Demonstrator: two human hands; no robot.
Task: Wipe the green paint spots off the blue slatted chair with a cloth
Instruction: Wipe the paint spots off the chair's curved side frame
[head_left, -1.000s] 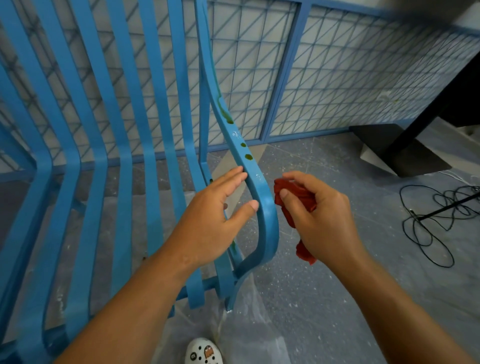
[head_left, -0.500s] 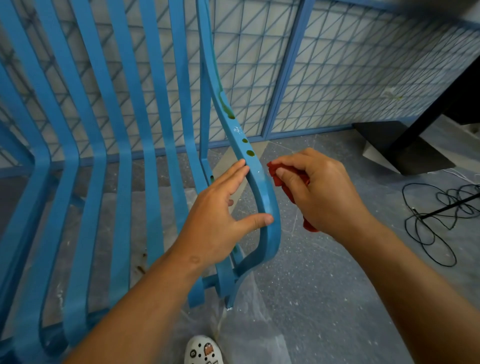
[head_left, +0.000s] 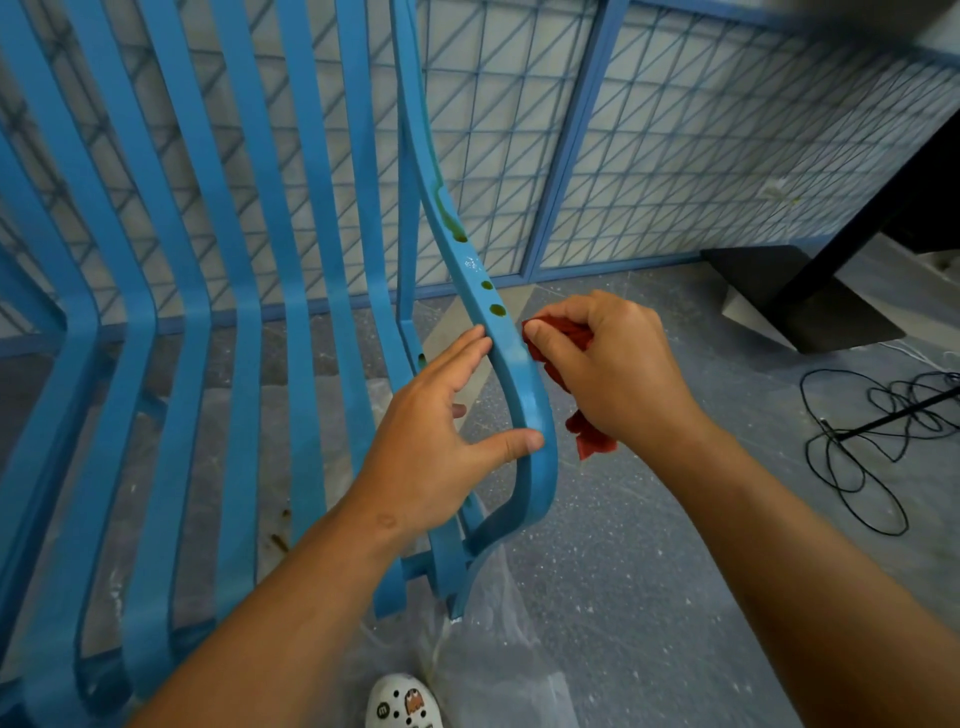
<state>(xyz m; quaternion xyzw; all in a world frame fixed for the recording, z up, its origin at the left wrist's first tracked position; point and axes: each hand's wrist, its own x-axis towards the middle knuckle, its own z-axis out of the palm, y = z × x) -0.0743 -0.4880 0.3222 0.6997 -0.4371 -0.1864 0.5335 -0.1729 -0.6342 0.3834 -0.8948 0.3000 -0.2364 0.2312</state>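
The blue slatted chair (head_left: 244, 322) fills the left and centre of the head view. Its rightmost curved slat (head_left: 524, 395) carries dark green paint spots (head_left: 497, 309) and a longer green smear (head_left: 448, 215) higher up. My left hand (head_left: 441, 436) rests on the slat's left side, fingers spread, thumb pressed on its edge. My right hand (head_left: 613, 374) pinches a crumpled red cloth (head_left: 561, 343) against the slat's right side, just below the lowest spot. A tail of the cloth hangs under the hand.
A blue wire-mesh panel (head_left: 701, 156) stands behind the chair. A black stand base (head_left: 800, 306) and a tangle of black cable (head_left: 872, 441) lie on the grey floor at right. Clear plastic sheeting (head_left: 478, 660) and a white clog (head_left: 402, 701) sit below the chair.
My right hand has carried the red cloth up along the slat's right side toward the green spots. My left hand has slid up the slat a little, its thumb staying on the edge.
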